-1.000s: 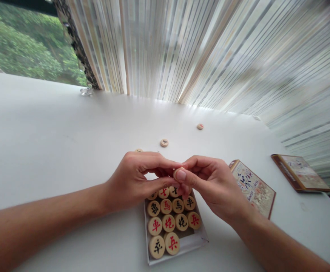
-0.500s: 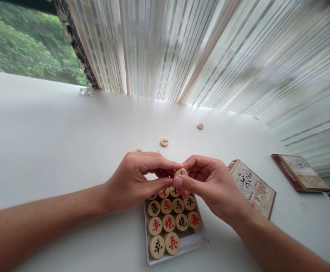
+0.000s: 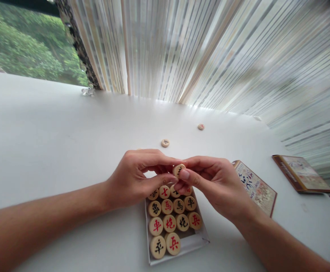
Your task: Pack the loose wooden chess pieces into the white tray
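Note:
A round wooden Chinese chess piece (image 3: 178, 170) with a black character is pinched at the fingertips of both hands, over the far end of a white box tray (image 3: 191, 245). My left hand (image 3: 142, 170) is closed, its thumb and forefinger touching the piece's left side. From the right, my right hand (image 3: 213, 181) grips the piece, thumb across its face. Below, the tray holds rows of upright-facing pieces with red or black characters, including a black piece (image 3: 158, 247) and a red piece (image 3: 173, 243) in the nearest row. The hands partly cover the farthest row.
Beyond the hands, a black-character piece (image 3: 165, 142) and a red-character piece (image 3: 201, 127) lie on the white table (image 3: 68, 132). A Chinese chess box lid (image 3: 257, 189) and another printed box (image 3: 302, 173) lie at the right. Striped curtains (image 3: 159, 49) hang behind.
The held piece has turned and tilted, showing more of its face, and shifted slightly left. The right thumb has slid onto its lower right edge. The left fingers have shifted slightly.

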A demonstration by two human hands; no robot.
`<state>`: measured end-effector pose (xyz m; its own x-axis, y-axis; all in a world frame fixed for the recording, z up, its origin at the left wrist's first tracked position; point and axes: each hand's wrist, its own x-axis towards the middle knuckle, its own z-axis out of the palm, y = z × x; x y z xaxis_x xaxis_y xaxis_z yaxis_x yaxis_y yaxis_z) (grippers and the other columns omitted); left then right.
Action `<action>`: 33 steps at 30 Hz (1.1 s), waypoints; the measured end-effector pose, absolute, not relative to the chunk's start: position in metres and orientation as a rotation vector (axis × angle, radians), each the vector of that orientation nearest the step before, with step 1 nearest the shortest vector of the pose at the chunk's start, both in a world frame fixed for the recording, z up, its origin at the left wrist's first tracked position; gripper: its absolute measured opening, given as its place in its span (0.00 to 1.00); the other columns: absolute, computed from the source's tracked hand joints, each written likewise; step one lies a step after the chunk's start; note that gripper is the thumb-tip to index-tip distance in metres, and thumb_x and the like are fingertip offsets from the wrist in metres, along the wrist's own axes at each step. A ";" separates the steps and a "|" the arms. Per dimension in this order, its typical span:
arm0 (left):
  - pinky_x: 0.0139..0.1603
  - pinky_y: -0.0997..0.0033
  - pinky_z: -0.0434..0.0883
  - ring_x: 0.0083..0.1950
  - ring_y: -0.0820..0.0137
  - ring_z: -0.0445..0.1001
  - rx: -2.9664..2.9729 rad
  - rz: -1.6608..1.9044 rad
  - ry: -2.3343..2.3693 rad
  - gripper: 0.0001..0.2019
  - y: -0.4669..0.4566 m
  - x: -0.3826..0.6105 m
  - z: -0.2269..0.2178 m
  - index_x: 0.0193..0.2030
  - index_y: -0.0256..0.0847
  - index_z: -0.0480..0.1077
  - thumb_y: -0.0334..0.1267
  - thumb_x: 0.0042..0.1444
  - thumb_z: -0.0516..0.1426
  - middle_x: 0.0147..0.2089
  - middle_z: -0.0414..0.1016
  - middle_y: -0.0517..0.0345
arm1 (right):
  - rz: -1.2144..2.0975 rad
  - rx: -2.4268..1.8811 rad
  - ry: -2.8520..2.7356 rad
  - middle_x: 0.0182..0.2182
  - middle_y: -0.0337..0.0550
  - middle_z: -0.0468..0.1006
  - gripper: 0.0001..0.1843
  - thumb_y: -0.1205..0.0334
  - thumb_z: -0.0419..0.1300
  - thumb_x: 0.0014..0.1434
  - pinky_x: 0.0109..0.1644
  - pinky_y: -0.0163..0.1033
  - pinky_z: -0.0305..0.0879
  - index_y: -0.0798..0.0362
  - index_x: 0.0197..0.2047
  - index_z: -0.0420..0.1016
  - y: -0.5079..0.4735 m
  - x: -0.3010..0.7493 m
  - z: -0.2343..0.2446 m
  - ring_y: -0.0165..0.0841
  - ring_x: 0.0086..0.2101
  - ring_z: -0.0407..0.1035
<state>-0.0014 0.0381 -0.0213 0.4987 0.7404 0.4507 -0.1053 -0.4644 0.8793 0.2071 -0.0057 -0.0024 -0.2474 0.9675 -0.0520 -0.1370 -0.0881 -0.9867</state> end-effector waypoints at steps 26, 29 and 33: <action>0.40 0.77 0.83 0.39 0.72 0.83 1.582 1.170 0.580 0.10 0.037 0.003 -0.027 0.49 0.36 0.80 0.27 0.61 0.67 0.41 0.85 0.55 | 0.693 -1.021 -1.691 0.46 0.42 0.88 0.19 0.71 0.72 0.63 0.48 0.44 0.84 0.43 0.55 0.85 -0.008 0.210 -0.018 0.36 0.41 0.83; 0.40 0.78 0.83 0.41 0.72 0.84 1.592 1.164 0.581 0.09 0.037 0.003 -0.027 0.49 0.36 0.81 0.27 0.61 0.67 0.44 0.86 0.54 | 0.590 -0.989 -1.759 0.44 0.43 0.87 0.18 0.72 0.71 0.64 0.44 0.43 0.84 0.46 0.55 0.85 -0.007 0.211 -0.017 0.35 0.39 0.83; 0.40 0.76 0.84 0.41 0.70 0.85 1.589 1.162 0.608 0.10 0.037 0.003 -0.028 0.49 0.35 0.82 0.28 0.60 0.68 0.44 0.87 0.52 | 0.543 -0.976 -1.772 0.43 0.41 0.88 0.18 0.73 0.71 0.63 0.44 0.39 0.83 0.47 0.54 0.84 -0.005 0.211 -0.019 0.32 0.38 0.83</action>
<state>0.0026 0.0370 -0.0280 0.4043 0.8322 0.3795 -0.1634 -0.3425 0.9252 0.2110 -0.0052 -0.0192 -0.1746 0.8157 0.5515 0.3669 0.5737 -0.7323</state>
